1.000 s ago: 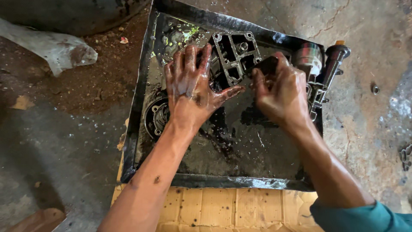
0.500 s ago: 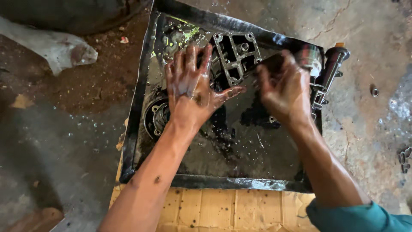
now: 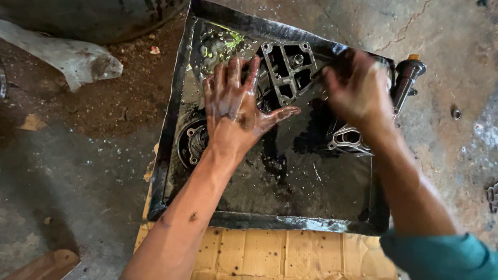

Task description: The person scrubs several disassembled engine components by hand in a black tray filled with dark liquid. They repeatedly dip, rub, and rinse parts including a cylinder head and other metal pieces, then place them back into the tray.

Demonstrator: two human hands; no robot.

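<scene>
A square black metal tray (image 3: 270, 222) holds dark oily liquid and greasy engine parts. My left hand (image 3: 236, 111), wet with oil, lies flat with fingers spread on a part in the tray's middle. Beside its fingertips sits a grey ribbed metal housing (image 3: 288, 70). My right hand (image 3: 358, 91) is blurred over the tray's far right corner, its fingers curled; whether it grips anything I cannot tell. A round bearing-like part (image 3: 192, 142) sits left of my left wrist. A small metal bracket (image 3: 348, 140) lies below my right hand.
A dark cylindrical part with an orange tip (image 3: 407, 75) leans at the tray's right rim. Cardboard (image 3: 270, 254) lies under the tray's near edge. A crumpled pale sheet (image 3: 67, 57) lies on the dirty floor at left. A small nut (image 3: 456, 113) sits at right.
My right hand has moved up and slightly outward toward the tray's far right corner, in quick blurred motion. My left hand has stayed pressed in place.
</scene>
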